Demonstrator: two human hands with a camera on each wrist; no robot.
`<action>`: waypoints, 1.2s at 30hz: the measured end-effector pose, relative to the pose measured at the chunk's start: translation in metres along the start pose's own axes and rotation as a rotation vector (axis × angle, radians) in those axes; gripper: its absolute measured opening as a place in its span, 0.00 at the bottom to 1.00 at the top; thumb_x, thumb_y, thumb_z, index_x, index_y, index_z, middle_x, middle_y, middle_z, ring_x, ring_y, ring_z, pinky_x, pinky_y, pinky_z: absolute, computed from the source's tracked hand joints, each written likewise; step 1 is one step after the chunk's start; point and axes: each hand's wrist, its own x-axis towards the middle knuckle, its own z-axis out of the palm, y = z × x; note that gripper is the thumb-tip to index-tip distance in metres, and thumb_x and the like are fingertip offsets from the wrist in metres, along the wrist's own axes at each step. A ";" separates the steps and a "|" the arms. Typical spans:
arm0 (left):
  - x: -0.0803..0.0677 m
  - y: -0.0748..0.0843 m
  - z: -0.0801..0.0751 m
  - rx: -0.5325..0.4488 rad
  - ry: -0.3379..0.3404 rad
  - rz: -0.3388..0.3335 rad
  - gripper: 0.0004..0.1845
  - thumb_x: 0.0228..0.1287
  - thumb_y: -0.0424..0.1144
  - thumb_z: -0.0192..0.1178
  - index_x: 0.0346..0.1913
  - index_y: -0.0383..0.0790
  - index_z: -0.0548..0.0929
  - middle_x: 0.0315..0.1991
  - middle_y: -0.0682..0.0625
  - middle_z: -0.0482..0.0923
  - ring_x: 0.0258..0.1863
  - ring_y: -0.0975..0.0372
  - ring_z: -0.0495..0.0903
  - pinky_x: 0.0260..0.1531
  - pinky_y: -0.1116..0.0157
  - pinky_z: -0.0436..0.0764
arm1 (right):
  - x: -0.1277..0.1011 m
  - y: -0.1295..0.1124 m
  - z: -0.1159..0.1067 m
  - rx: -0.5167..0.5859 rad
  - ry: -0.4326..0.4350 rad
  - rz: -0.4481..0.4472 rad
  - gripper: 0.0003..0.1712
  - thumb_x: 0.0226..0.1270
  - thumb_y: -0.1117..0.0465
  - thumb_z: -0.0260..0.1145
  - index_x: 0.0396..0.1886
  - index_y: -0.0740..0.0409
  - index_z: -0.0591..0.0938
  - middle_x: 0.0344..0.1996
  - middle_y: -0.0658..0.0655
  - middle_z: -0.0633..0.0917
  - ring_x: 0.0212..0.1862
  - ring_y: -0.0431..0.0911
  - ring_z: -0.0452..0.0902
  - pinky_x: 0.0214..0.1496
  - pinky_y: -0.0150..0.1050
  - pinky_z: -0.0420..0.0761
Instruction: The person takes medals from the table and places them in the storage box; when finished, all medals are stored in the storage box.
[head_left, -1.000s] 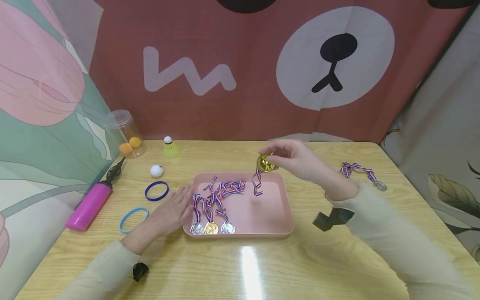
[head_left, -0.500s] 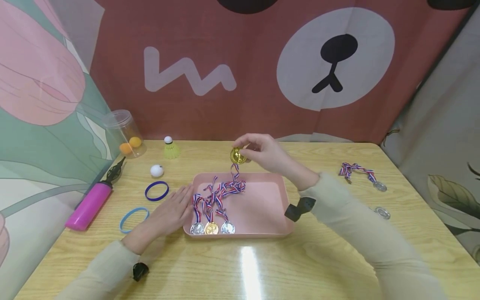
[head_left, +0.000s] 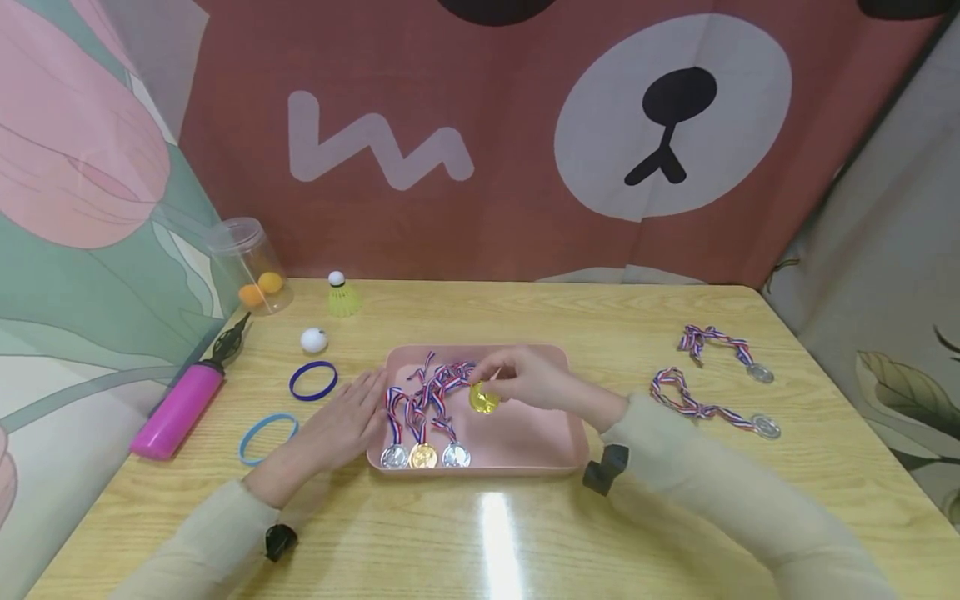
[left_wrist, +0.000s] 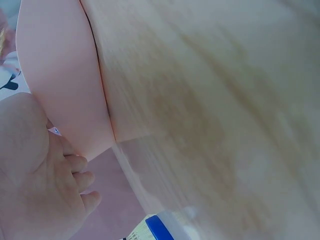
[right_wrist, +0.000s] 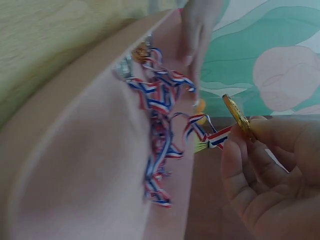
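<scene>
A pink tray [head_left: 540,454] sits mid-table holding three medals [head_left: 423,456] in a row, their striped ribbons [head_left: 435,385] heaped behind. My right hand [head_left: 525,385] pinches a gold medal [head_left: 483,397] low over the tray, just right of the ribbon heap; the right wrist view shows the gold medal [right_wrist: 239,117] edge-on between my fingertips with its ribbon [right_wrist: 165,145] trailing onto the tray [right_wrist: 75,165]. My left hand [head_left: 341,425] lies flat on the table against the tray's left rim; in the left wrist view the left hand [left_wrist: 40,180] rests by the tray's wall [left_wrist: 65,80].
Two more medals [head_left: 759,372] [head_left: 767,427] with ribbons lie at the table's right. At the left are a blue wristband [head_left: 312,380], a light blue wristband [head_left: 267,437], a pink pump [head_left: 180,408], a white ball [head_left: 313,340], a shuttlecock [head_left: 342,297] and a clear jar [head_left: 247,267].
My right hand carried the gold medal leftward and down into the tray beside the ribbon heap. The left hand has stayed put.
</scene>
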 end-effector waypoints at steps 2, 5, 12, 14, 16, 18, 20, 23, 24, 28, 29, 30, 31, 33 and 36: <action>0.000 0.000 0.000 0.003 -0.001 0.000 0.29 0.72 0.41 0.40 0.69 0.26 0.51 0.69 0.36 0.48 0.67 0.43 0.49 0.63 0.48 0.52 | -0.003 0.007 0.003 0.004 -0.010 -0.003 0.08 0.60 0.72 0.61 0.39 0.67 0.83 0.32 0.54 0.84 0.28 0.40 0.76 0.35 0.49 0.81; 0.000 0.001 -0.001 0.006 0.001 0.002 0.29 0.72 0.41 0.40 0.68 0.26 0.52 0.69 0.35 0.49 0.67 0.43 0.49 0.63 0.47 0.52 | -0.008 0.016 0.007 -0.039 -0.018 0.009 0.07 0.58 0.73 0.62 0.37 0.67 0.83 0.32 0.54 0.84 0.29 0.40 0.76 0.33 0.41 0.81; -0.001 0.001 -0.001 0.005 0.000 0.002 0.29 0.73 0.41 0.39 0.68 0.26 0.52 0.69 0.35 0.49 0.67 0.43 0.49 0.63 0.47 0.52 | -0.012 0.034 0.023 -0.105 -0.052 0.080 0.10 0.56 0.73 0.63 0.36 0.59 0.84 0.35 0.49 0.83 0.39 0.41 0.75 0.42 0.32 0.77; -0.001 0.001 -0.001 0.000 0.000 0.002 0.29 0.73 0.41 0.39 0.68 0.26 0.52 0.69 0.35 0.49 0.67 0.43 0.49 0.63 0.47 0.52 | -0.013 0.038 0.028 -0.101 -0.074 0.092 0.11 0.57 0.73 0.63 0.36 0.57 0.84 0.36 0.48 0.83 0.39 0.42 0.76 0.41 0.33 0.78; 0.000 0.001 -0.001 -0.004 -0.001 0.002 0.29 0.72 0.41 0.40 0.68 0.26 0.51 0.69 0.35 0.48 0.67 0.43 0.49 0.63 0.47 0.52 | -0.013 0.040 0.032 -0.093 -0.090 0.099 0.11 0.57 0.73 0.62 0.35 0.56 0.84 0.36 0.47 0.83 0.39 0.41 0.76 0.40 0.33 0.78; 0.000 0.000 -0.001 -0.006 0.000 0.002 0.29 0.72 0.41 0.40 0.69 0.26 0.51 0.69 0.35 0.48 0.67 0.43 0.49 0.63 0.47 0.52 | -0.013 0.042 0.036 -0.085 -0.100 0.092 0.10 0.57 0.73 0.63 0.34 0.56 0.84 0.35 0.48 0.83 0.38 0.41 0.77 0.41 0.34 0.79; 0.000 0.000 -0.001 -0.005 0.001 0.002 0.29 0.72 0.41 0.40 0.69 0.26 0.51 0.69 0.35 0.48 0.67 0.43 0.49 0.63 0.48 0.52 | -0.013 0.043 0.038 -0.093 -0.102 0.076 0.10 0.56 0.73 0.63 0.33 0.56 0.84 0.35 0.47 0.83 0.39 0.40 0.77 0.44 0.35 0.78; 0.000 0.000 -0.001 -0.005 0.002 0.000 0.29 0.72 0.41 0.40 0.69 0.26 0.51 0.69 0.35 0.49 0.67 0.44 0.49 0.64 0.48 0.52 | -0.013 0.045 0.042 -0.112 -0.104 0.054 0.09 0.56 0.73 0.64 0.31 0.55 0.84 0.32 0.46 0.83 0.38 0.39 0.77 0.47 0.37 0.75; 0.000 0.000 -0.001 -0.005 0.002 -0.001 0.29 0.72 0.41 0.40 0.69 0.26 0.51 0.69 0.35 0.49 0.67 0.44 0.49 0.63 0.48 0.52 | -0.013 0.045 0.043 -0.128 -0.103 0.043 0.09 0.55 0.73 0.64 0.30 0.55 0.84 0.31 0.45 0.83 0.37 0.39 0.76 0.48 0.37 0.75; 0.000 0.001 -0.001 -0.004 0.001 -0.002 0.29 0.72 0.42 0.39 0.69 0.26 0.51 0.69 0.35 0.48 0.67 0.43 0.49 0.63 0.47 0.52 | -0.012 0.047 0.046 -0.171 -0.096 0.009 0.09 0.54 0.73 0.65 0.29 0.54 0.84 0.30 0.44 0.82 0.35 0.37 0.75 0.45 0.34 0.75; 0.000 0.001 -0.001 -0.004 0.001 -0.002 0.29 0.72 0.41 0.39 0.69 0.26 0.51 0.69 0.35 0.48 0.67 0.43 0.49 0.63 0.47 0.52 | -0.012 0.048 0.047 -0.183 -0.097 -0.004 0.09 0.54 0.73 0.65 0.29 0.55 0.84 0.29 0.44 0.81 0.34 0.37 0.75 0.44 0.33 0.75; 0.000 0.001 -0.001 -0.003 0.001 -0.002 0.29 0.73 0.41 0.39 0.69 0.26 0.51 0.69 0.35 0.48 0.67 0.43 0.49 0.63 0.47 0.52 | -0.012 0.048 0.047 -0.194 -0.098 -0.021 0.09 0.54 0.73 0.65 0.29 0.55 0.84 0.29 0.45 0.81 0.33 0.36 0.75 0.43 0.32 0.76; 0.000 0.001 -0.001 -0.003 0.000 -0.003 0.29 0.73 0.41 0.39 0.69 0.26 0.51 0.69 0.35 0.48 0.67 0.43 0.49 0.63 0.47 0.52 | -0.012 0.048 0.048 -0.197 -0.102 -0.028 0.09 0.54 0.73 0.65 0.29 0.56 0.84 0.29 0.46 0.80 0.32 0.36 0.75 0.42 0.31 0.76; 0.000 0.001 -0.002 0.000 0.000 -0.003 0.29 0.73 0.41 0.39 0.69 0.26 0.51 0.69 0.35 0.48 0.67 0.43 0.49 0.63 0.47 0.52 | -0.012 0.049 0.048 -0.210 -0.105 -0.050 0.09 0.54 0.74 0.64 0.29 0.57 0.84 0.29 0.47 0.79 0.31 0.35 0.75 0.40 0.30 0.77; 0.000 0.002 -0.002 0.002 0.000 -0.003 0.29 0.72 0.41 0.39 0.69 0.26 0.51 0.69 0.35 0.48 0.67 0.43 0.49 0.63 0.47 0.52 | -0.012 0.048 0.048 -0.235 -0.103 -0.057 0.09 0.54 0.74 0.64 0.28 0.56 0.84 0.28 0.46 0.78 0.32 0.35 0.74 0.40 0.30 0.76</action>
